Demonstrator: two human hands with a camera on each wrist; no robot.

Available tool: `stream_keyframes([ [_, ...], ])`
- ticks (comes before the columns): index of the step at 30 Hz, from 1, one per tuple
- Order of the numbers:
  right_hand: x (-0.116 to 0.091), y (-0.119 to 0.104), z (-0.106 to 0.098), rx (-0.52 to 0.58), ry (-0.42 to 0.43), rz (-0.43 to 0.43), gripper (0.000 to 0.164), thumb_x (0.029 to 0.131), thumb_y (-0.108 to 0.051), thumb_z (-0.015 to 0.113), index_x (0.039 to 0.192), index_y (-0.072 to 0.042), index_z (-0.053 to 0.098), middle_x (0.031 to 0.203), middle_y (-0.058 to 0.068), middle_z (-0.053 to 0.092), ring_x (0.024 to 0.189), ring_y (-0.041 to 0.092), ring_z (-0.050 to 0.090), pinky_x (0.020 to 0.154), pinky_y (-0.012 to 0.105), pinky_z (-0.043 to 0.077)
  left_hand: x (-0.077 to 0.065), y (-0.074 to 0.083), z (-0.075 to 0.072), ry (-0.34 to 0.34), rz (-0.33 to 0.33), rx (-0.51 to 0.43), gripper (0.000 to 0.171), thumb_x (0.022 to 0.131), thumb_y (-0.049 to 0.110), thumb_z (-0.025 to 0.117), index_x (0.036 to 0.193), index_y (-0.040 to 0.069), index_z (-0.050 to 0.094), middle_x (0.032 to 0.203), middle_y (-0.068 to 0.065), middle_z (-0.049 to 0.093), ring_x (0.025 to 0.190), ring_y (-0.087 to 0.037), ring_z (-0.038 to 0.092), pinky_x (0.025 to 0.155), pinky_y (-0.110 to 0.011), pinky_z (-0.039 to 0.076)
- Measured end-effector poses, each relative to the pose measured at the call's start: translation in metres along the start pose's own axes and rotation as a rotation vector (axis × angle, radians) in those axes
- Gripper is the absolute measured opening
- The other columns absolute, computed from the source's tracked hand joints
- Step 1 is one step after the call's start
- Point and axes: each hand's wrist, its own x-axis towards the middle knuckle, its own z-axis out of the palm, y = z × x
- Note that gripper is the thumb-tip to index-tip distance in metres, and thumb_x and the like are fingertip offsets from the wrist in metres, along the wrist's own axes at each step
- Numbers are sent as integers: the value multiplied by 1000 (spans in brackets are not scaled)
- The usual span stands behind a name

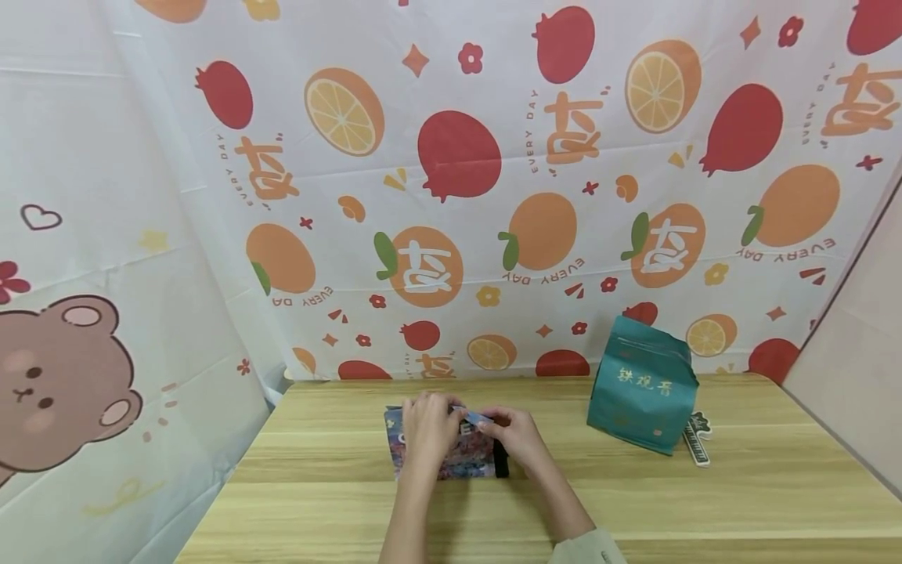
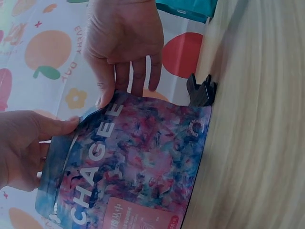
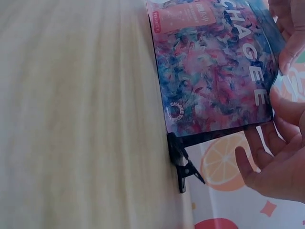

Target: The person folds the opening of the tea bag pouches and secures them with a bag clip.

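Observation:
A flat pouch [image 2: 138, 152] with a blue, pink and purple paint pattern stands upright on the table, with white CHAGEE lettering across its front. At its top edge, my left hand [image 1: 428, 427] pinches the blue rim between thumb and fingers. My right hand [image 1: 517, 432] pinches the same rim near its right corner, thumb in front and fingers behind, as the right wrist view shows. Between the two thumbs the rim bends slightly. A black spring clip [image 3: 181, 162] sits on the table right at the pouch's lower right corner.
To the right stands a teal tea bag [image 1: 643, 392] with gold characters. Beside it lies a small flat piece with a cat and piano keys [image 1: 696, 442]. A fruit-print cloth [image 1: 493, 329] hangs behind the wood-grain table [image 1: 317, 486], and a bear-print cloth [image 1: 169, 313] hangs on the left.

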Motion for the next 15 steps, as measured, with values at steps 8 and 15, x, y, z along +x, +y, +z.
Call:
stream_keyframes([
  [8, 10, 0, 2, -29, 86, 76, 20, 79, -16, 73, 92, -1, 72, 85, 7, 68, 79, 18, 62, 78, 43, 47, 9, -6, -3, -52, -7, -67, 4, 78, 18, 73, 75, 15, 75, 63, 4, 62, 51, -12, 39, 61, -32, 27],
  [15, 13, -1, -1, -109, 114, 46, 19, 73, -17, 78, 86, -3, 75, 79, 5, 69, 79, 17, 63, 72, 36, 48, 13, -5, -7, -110, -70, -81, 5, 77, 19, 74, 77, 15, 76, 43, 7, 45, 43, -11, 26, 49, -26, 21],
])
